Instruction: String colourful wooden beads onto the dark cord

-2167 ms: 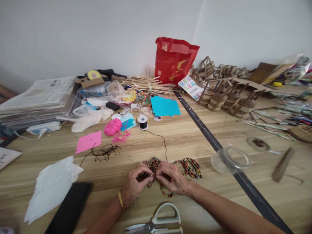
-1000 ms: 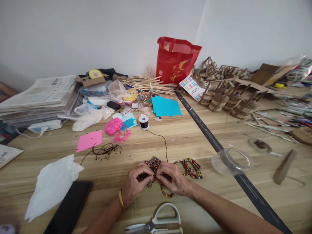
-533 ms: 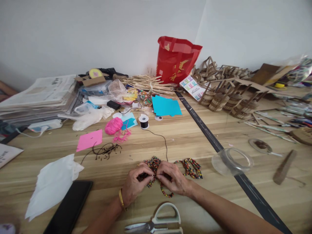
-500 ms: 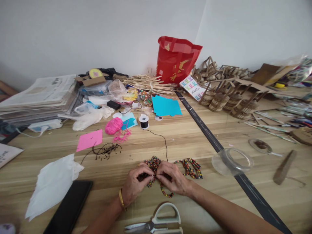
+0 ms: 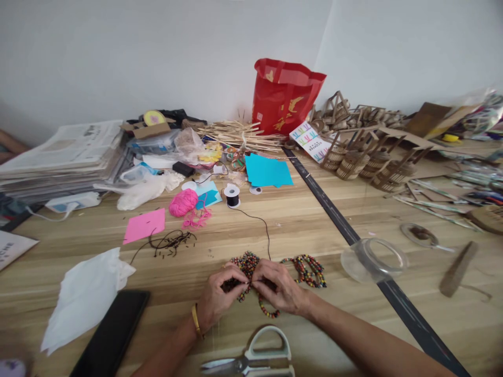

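Nearby — clear tub [image 5: 373, 259], contents unclear

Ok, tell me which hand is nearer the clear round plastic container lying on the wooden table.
Right. The right hand works the beads just left of the clear round plastic container; the left hand sits farther left, beyond it.

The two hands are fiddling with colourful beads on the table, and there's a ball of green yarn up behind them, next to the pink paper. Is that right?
Not quite. The yarn is pink, not green, as the head view shows. The rest holds: the left hand and right hand work at the beads on the table, and the yarn lies beside the pink paper.
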Demonstrator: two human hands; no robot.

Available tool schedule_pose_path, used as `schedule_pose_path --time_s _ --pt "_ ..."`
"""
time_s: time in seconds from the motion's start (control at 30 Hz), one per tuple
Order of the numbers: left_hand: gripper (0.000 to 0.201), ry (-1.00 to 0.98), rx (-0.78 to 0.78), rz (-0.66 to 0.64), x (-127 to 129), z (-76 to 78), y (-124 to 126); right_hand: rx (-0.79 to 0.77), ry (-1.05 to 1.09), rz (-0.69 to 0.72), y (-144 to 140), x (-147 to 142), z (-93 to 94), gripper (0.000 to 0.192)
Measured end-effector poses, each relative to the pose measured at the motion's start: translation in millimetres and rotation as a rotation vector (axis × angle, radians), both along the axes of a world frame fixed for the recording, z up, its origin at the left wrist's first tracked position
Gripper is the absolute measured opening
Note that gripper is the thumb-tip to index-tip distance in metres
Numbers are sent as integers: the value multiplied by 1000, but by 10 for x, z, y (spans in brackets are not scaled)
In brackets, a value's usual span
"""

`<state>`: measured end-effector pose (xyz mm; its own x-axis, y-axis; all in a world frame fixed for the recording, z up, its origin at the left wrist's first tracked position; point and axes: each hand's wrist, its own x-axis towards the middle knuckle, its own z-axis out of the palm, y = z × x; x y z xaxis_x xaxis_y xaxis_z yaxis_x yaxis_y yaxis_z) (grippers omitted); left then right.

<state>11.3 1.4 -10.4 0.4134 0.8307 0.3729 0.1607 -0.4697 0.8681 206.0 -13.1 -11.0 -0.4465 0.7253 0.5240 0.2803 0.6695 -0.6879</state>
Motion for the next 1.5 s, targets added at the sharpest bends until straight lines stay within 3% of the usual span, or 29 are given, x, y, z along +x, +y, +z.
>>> schedule_pose_path --time_s 1.5 --pt "7 7 -48 3 -13 -6 -10 -32 -9 1 -12 5 8 10"
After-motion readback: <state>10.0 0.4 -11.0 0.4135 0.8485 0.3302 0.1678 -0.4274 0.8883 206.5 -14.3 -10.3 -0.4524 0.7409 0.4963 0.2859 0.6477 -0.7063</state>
